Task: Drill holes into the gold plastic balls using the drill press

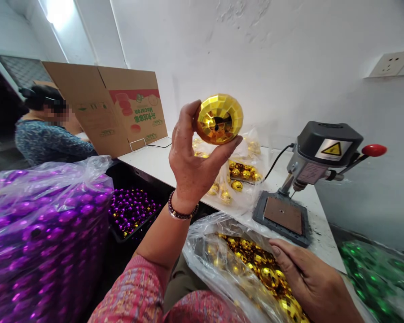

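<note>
My left hand [197,154] is raised at the middle of the view, its fingers and thumb gripping a shiny gold faceted ball [220,119] by its sides. A dark bead bracelet circles that wrist. Below it lies a clear plastic bag [202,240] full of similar gold balls [269,276], its mouth spread wide. My right hand [311,278] is at the bag's right edge, fingers closed together on the plastic; the fingertips are partly hidden. More gold balls [236,185] lie in and around clear plastic on the white table [323,220].
A small drill press [323,152] stands on the table's right. Purple balls fill a large clear bag [47,237] at left, beside a black bin [148,172] of purple and gold pieces. A cardboard box [121,107] separates off a seated person [54,130]. Green bagged items [377,273] lie lower right.
</note>
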A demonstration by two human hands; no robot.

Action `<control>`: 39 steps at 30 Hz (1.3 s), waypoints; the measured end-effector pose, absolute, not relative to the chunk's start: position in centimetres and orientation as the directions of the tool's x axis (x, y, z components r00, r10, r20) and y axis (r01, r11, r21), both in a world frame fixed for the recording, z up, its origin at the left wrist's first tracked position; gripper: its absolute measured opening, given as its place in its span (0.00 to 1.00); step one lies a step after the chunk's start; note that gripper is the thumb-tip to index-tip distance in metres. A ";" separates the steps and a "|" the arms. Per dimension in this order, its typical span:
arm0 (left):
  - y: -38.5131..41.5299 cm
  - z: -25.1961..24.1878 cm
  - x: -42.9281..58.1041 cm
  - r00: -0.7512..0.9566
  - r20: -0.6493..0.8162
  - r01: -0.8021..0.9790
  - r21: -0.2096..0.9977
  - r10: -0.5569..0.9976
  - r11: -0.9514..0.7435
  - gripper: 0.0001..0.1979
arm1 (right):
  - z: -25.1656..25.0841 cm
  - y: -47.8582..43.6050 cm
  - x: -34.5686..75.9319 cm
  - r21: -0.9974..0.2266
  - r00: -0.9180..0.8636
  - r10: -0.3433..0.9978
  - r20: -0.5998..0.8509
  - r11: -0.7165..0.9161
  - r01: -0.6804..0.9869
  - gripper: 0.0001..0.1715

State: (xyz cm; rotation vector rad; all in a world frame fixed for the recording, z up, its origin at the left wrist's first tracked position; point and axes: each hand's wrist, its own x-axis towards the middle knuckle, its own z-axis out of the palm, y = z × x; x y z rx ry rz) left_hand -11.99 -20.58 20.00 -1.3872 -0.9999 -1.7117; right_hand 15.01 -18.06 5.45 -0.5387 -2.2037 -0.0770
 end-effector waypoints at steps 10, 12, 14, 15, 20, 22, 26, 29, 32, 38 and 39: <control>-19.1 18.6 -11.6 -0.180 0.984 0.840 0.150 -0.008 -0.522 0.37 | 6.5 -18.6 15.6 -0.117 -0.504 0.334 0.796 0.903 0.413 0.14; -18.5 18.3 -11.3 -0.178 0.984 0.840 0.146 -0.011 -0.523 0.37 | 6.5 -18.7 15.7 -0.132 -0.497 0.348 0.795 0.899 0.418 0.13; -18.1 18.0 -11.0 -0.169 0.986 0.833 0.139 -0.007 -0.535 0.38 | 6.4 -18.7 15.8 -0.140 -0.503 0.365 0.783 0.892 0.430 0.12; -17.9 17.9 -10.8 -0.169 0.986 0.826 0.143 0.004 -0.546 0.38 | 6.4 -18.7 15.9 -0.145 -0.506 0.376 0.776 0.888 0.436 0.12; -17.0 16.7 -9.9 -0.203 0.975 0.782 0.216 0.088 -0.585 0.37 | 6.4 -19.0 16.5 -0.165 -0.512 0.422 0.748 0.866 0.473 0.11; -16.7 16.0 -9.6 -0.205 0.973 0.768 0.228 0.108 -0.599 0.38 | 6.3 -19.1 16.6 -0.158 -0.516 0.426 0.743 0.861 0.482 0.11; -16.2 14.2 -9.4 -0.194 0.970 0.740 0.241 0.144 -0.628 0.39 | 5.9 -19.1 16.8 -0.150 -0.516 0.424 0.745 0.859 0.490 0.11; -16.2 12.7 -9.6 -0.190 0.962 0.739 0.271 0.196 -0.617 0.41 | 5.6 -19.1 16.8 -0.164 -0.519 0.429 0.740 0.863 0.479 0.11; -17.0 11.9 -9.0 -0.240 0.938 0.720 0.345 0.250 -0.603 0.40 | 5.5 -19.3 16.9 -0.177 -0.531 0.438 0.726 0.864 0.471 0.10; -20.8 13.8 -5.9 -0.577 0.594 -0.008 0.682 0.560 -0.731 0.24 | 5.4 -19.7 17.0 -0.198 -0.541 0.447 0.712 0.868 0.456 0.09; -21.2 14.1 -5.7 -0.566 0.499 -0.188 0.696 0.656 -0.693 0.21 | 5.4 -19.6 16.9 -0.200 -0.542 0.445 0.713 0.870 0.451 0.09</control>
